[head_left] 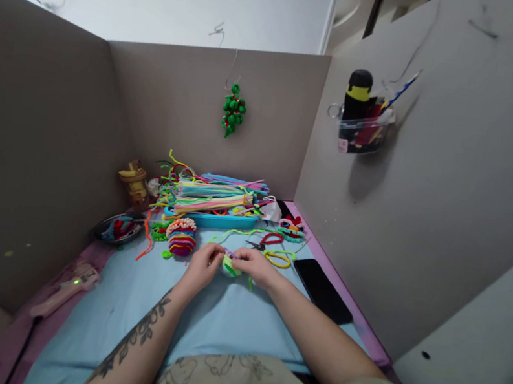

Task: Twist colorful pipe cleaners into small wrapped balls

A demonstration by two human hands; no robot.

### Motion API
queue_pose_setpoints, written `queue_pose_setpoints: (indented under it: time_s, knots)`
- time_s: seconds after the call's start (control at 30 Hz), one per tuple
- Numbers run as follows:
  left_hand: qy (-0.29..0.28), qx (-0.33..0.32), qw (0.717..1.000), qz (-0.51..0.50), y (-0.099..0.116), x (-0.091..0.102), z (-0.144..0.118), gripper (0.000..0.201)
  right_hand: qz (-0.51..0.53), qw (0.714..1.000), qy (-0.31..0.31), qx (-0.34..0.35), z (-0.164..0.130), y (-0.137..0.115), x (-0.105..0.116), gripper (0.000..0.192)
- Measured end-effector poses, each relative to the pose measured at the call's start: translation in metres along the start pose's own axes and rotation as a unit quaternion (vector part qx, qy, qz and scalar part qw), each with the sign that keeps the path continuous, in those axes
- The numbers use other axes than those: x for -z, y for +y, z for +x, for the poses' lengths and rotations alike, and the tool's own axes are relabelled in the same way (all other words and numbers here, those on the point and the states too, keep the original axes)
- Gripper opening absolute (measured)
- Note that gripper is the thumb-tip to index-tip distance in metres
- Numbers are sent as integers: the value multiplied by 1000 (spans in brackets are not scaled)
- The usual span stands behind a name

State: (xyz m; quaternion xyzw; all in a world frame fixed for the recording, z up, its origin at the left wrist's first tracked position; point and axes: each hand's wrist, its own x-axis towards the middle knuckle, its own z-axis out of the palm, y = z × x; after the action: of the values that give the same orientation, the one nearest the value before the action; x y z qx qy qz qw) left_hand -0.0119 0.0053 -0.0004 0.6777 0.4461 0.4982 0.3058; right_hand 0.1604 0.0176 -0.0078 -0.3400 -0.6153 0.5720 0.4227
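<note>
Steadying a small green piece below the frame's centre, left hand and right hand pinch its upper edge; from afar, I judge it light, soft, crushable, best held by its edges.

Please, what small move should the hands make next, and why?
Perhaps the right hand should tuck in the green strand, since its end sticks out below that hand, while the left hand steadies the green piece both hold.

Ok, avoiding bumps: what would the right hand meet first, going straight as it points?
Past the green piece it touches, the right hand would probably meet the left hand; depth is unclear.
</note>
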Motion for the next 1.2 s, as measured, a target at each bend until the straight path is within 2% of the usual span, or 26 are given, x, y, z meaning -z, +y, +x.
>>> queue_pose_setpoints:
  time_s: [0.13,0.2,0.27,0.33,0.4,0.57,0.83,0.93,1.03,1.13,1.2]
  knots:
    - [6,18,1000,5,-2,1,2,9,-16,1000,13,14,-1,-3,0,23]
    - [10,47,998,-36,1,2,2,15,-33,999,18,18,-1,-3,2,24]
    - [-21,104,988,-115,5,2,0,22,-34,999,17,7,0,-2,3,26]
    - [-69,161,965,-196,9,2,-2,28,-18,1000,23,-9,1,-1,3,29]
    - [-89,182,950,-239,10,0,-3,30,2,999,36,-17,1,-1,3,31]
    - [-65,164,954,-241,8,-4,-4,30,31,999,32,-30,1,-3,1,30]
    - [-65,160,953,-248,3,-7,-5,30,14,998,61,-27,1,-4,0,30]
    - [-50,134,970,-198,-1,-9,-5,29,10,999,49,-6,0,-8,-2,30]
    - [-46,81,988,-123,-1,-12,-5,26,-9,999,51,4,-1,-11,-6,30]
    - [-51,38,996,-66,3,-14,-6,22,-14,997,71,-5,-2,-11,-8,31]
    - [-53,34,997,-37,6,-15,-7,19,-3,997,77,-12,-1,-9,-7,30]
